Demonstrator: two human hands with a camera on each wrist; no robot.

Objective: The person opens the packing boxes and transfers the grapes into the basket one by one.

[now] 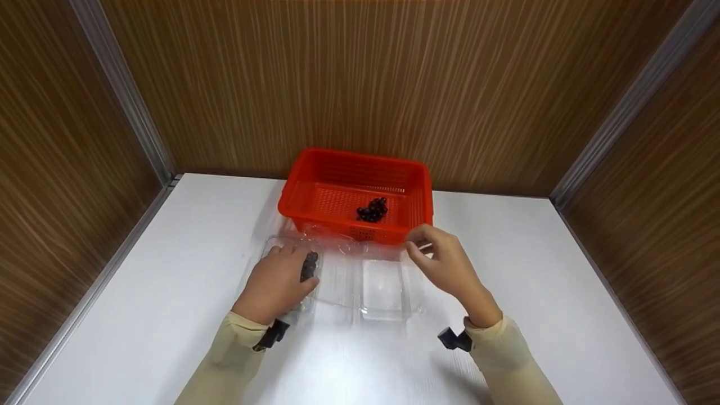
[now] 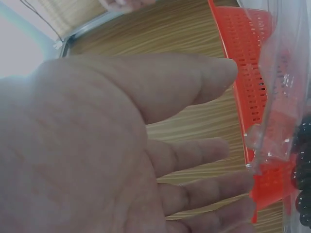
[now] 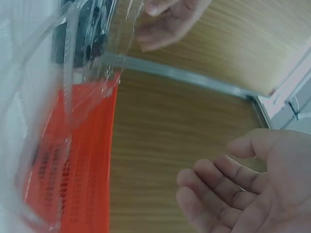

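A clear plastic clamshell box lies opened out on the white table, with dark grapes in its left half. Over that half is my left hand, covering part of the grapes; the left wrist view shows its fingers straight, with the grapes beyond them. My right hand hovers by the box's right half, its fingers loosely curled around nothing. Behind the box stands a red plastic basket, holding a small bunch of dark grapes.
Wood-grain panels close off the back and both sides, joined by metal corner strips. White table surface extends on either side of the box and basket. Each wrist wears a small black camera.
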